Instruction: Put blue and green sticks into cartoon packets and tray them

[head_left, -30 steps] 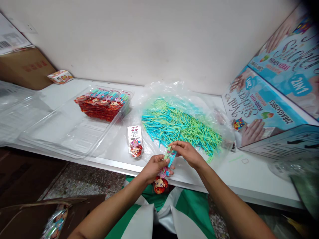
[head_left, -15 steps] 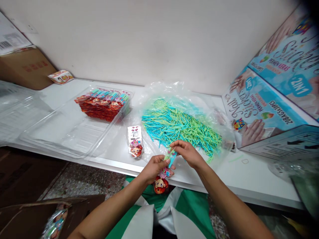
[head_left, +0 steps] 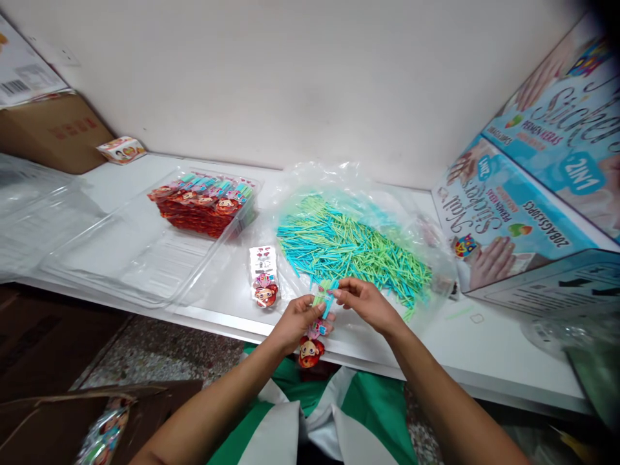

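Observation:
My left hand (head_left: 296,324) is closed on a small clear packet with a red-haired cartoon girl (head_left: 310,352) at its lower end, held above the table's front edge. Thin green and blue sticks (head_left: 323,296) stand side by side at the packet's upper end. With thumb and forefinger, my right hand (head_left: 367,305) pinches the sticks on their right side. Just beyond lies a loose heap of the same sticks (head_left: 349,239) on a clear plastic bag (head_left: 334,173). A stack of printed sticker sheets with the same girl (head_left: 264,278) rests left of my hands.
A clear plastic tray (head_left: 116,287) holds a block of filled packets (head_left: 203,210) at the left. Printed cartons (head_left: 513,213) stand at the right, a brown box (head_left: 53,132) at the far left. An open carton (head_left: 159,407) sits below the table.
My hands have lifted the packet slightly up and to the left. The right fingers have moved lower along the side of the sticks, which show more above the left hand.

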Tool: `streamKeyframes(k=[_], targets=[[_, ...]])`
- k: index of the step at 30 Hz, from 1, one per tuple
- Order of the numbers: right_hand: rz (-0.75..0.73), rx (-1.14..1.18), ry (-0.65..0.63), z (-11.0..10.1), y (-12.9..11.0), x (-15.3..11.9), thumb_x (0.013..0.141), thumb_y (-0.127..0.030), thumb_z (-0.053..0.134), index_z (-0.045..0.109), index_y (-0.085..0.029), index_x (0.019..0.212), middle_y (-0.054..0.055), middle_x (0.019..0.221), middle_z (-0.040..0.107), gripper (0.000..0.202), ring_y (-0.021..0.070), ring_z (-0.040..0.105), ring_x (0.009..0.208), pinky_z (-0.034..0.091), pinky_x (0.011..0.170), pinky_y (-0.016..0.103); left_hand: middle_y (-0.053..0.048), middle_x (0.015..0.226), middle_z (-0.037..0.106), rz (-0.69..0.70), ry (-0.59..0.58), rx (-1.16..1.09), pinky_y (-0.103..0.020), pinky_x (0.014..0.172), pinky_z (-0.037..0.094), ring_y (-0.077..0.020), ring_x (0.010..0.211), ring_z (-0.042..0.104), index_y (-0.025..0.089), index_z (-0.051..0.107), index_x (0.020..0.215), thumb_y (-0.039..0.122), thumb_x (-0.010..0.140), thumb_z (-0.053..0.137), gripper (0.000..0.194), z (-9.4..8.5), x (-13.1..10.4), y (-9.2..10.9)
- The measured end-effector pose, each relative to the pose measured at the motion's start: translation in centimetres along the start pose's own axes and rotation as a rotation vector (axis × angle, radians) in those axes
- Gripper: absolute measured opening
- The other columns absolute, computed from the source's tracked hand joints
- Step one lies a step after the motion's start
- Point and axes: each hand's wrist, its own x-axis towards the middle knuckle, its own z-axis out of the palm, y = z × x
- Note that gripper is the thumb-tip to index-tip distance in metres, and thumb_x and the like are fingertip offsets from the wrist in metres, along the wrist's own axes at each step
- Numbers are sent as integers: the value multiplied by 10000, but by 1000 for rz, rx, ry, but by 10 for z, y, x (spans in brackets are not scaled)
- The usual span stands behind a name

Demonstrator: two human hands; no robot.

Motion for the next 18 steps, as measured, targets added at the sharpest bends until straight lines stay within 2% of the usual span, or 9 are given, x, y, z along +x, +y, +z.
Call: streamKeyframes(k=[3, 10, 14, 18], targets=[[-57, -49, 57, 3, -6, -2, 763, -397, 571, 626, -177, 820, 10, 695, 604, 234, 144, 554, 657, 447, 628, 281, -97, 802, 662, 40, -23, -7, -247, 572, 466, -158, 599, 630, 117, 544, 951, 385, 723, 644, 366, 0, -1, 7], [-385, -334, 230, 12, -36, -12, 827, -339, 514, 636, -236, 844, 28, 843, 638, 161, 183, 569, 811, 419, 755, 297, -142, 1019, 636, 121, -134, -43, -363, 792, 458, -224, 848, 635, 158, 506, 1116, 257, 632, 744, 548, 0, -11, 20], [-366, -324, 226, 13, -37, -10, 836, -336, 505, 621, -226, 840, 25, 823, 624, 159, 168, 562, 770, 427, 719, 283, -146, 1026, 636, 106, -124, 11, -353, 789, 461, -230, 862, 634, 135, 566, 1051, 242, 620, 749, 480, -7, -12, 14], [-301, -224, 222, 13, -33, -5, 827, -358, 516, 606, -215, 853, 26, 815, 610, 171, 162, 550, 752, 437, 704, 287, -137, 829, 681, 27, -94, 54, -310, 689, 487, -206, 730, 650, 79, 630, 927, 314, 660, 712, 365, -17, -10, 5]])
